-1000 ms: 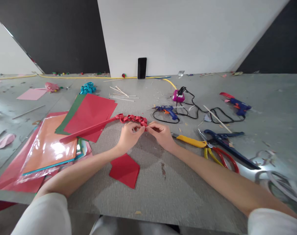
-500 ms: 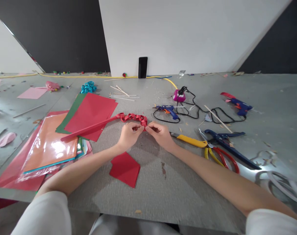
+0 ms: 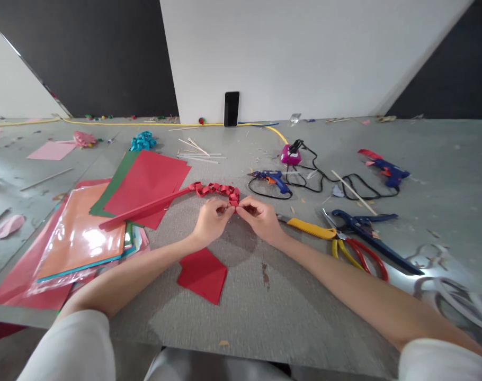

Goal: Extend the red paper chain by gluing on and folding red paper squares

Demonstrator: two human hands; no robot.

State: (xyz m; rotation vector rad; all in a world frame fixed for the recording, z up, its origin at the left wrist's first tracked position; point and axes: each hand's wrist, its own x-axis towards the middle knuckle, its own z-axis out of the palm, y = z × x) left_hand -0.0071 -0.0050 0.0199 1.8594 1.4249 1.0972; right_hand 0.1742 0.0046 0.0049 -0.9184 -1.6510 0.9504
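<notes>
A folded red paper chain curves across the grey table, its left end running into a long flat red paper strip. My left hand and my right hand meet at the chain's right end, fingertips pinching the last folds together. Both thumbs and forefingers are closed on the paper. A loose red paper square lies on the table below my left wrist.
Red and green sheets and an orange sheet in plastic lie left. A blue glue gun, a second glue gun, a yellow-handled knife, red and blue scissors sit right. A phone leans on the back wall.
Both hands stay pinched at the chain's right end with only small finger shifts. The chain's end has been drawn slightly nearer to me.
</notes>
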